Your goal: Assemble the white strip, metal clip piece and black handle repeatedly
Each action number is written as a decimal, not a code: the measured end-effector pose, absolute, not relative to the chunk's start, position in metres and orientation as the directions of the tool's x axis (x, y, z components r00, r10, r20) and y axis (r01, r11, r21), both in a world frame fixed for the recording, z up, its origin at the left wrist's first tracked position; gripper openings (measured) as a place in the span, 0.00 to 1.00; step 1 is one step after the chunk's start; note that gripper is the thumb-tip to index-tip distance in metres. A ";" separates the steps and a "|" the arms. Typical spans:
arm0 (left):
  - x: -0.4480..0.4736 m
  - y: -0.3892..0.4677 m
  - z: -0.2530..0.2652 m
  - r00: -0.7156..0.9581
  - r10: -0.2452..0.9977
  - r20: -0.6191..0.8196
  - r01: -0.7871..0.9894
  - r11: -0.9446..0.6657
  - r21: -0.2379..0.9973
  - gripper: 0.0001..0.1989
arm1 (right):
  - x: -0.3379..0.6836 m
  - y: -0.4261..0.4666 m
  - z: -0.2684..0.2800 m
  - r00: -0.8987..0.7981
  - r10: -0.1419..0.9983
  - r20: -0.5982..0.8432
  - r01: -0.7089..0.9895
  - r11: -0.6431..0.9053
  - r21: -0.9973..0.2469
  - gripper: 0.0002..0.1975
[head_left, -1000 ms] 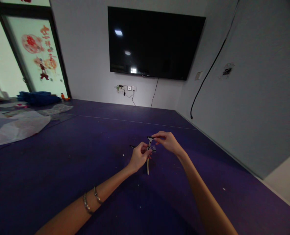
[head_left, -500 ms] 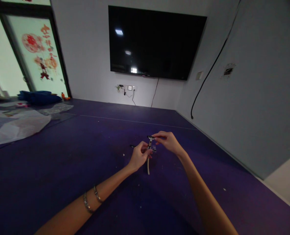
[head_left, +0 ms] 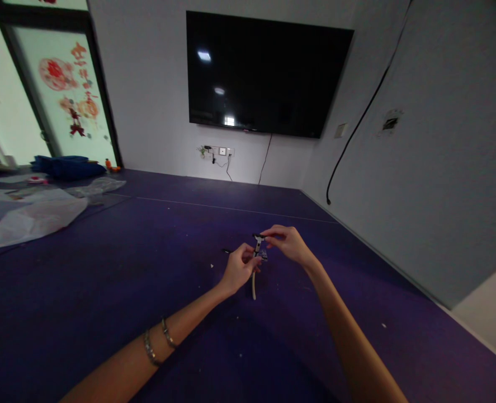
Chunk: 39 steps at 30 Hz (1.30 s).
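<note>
My left hand (head_left: 240, 268) pinches a short pale cable-like piece (head_left: 254, 286) with a small silver-and-black T-shaped end (head_left: 258, 242). The pale tail hangs below my fingers, and the T-shaped end points up. My right hand (head_left: 288, 243) has its thumb and forefinger closed on the right side of that dark top. The exact kind of this piece is too small to make out. Just behind my left fingertips lies a small clear, shiny item (head_left: 263, 255) on the purple surface (head_left: 155, 291). A thin black object (head_left: 226, 251) shows left of my left hand.
White plastic sheeting (head_left: 33, 221) and a dark blue cloth heap (head_left: 67, 167) lie at the far left, near small orange items (head_left: 112, 167). A black cable (head_left: 357, 126) hangs down the right wall. A large television (head_left: 268, 75) is mounted above wall sockets (head_left: 222, 151).
Both hands keep the same hold on the small piece. The T-shaped end has shifted very slightly; little else differs.
</note>
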<state>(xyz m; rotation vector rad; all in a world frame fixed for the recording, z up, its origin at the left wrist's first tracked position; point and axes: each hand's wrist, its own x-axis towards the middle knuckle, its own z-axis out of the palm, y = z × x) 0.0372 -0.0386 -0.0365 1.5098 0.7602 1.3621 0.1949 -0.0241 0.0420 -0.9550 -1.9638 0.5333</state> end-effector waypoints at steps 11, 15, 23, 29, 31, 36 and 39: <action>0.036 -0.038 -0.035 0.207 0.898 0.388 -0.150 -0.363 0.920 0.13 | 0.198 -0.019 0.036 -0.341 0.790 0.509 0.377 0.611 -0.696 0.10; 0.036 -0.038 -0.036 0.219 0.900 0.377 -0.163 -0.347 0.924 0.12 | 0.198 -0.020 0.037 -0.349 0.791 0.502 0.366 0.608 -0.704 0.10; 0.037 -0.038 -0.038 0.202 0.905 0.374 -0.155 -0.347 0.925 0.11 | 0.197 -0.022 0.040 -0.358 0.794 0.491 0.350 0.602 -0.718 0.09; 0.038 -0.037 -0.039 0.189 0.910 0.369 -0.164 -0.342 0.925 0.12 | 0.196 -0.023 0.040 -0.354 0.792 0.498 0.356 0.606 -0.712 0.09; 0.038 -0.038 -0.038 0.186 0.912 0.365 -0.156 -0.339 0.928 0.12 | 0.195 -0.024 0.041 -0.349 0.793 0.500 0.361 0.606 -0.709 0.08; 0.036 -0.036 -0.033 0.183 0.910 0.372 -0.174 -0.342 0.923 0.12 | 0.194 -0.025 0.040 -0.344 0.805 0.483 0.312 0.583 -0.750 0.11; 0.031 -0.028 -0.031 0.169 0.912 0.374 -0.197 -0.341 0.919 0.11 | 0.198 -0.020 0.037 -0.297 0.841 0.452 0.269 0.528 -0.805 0.16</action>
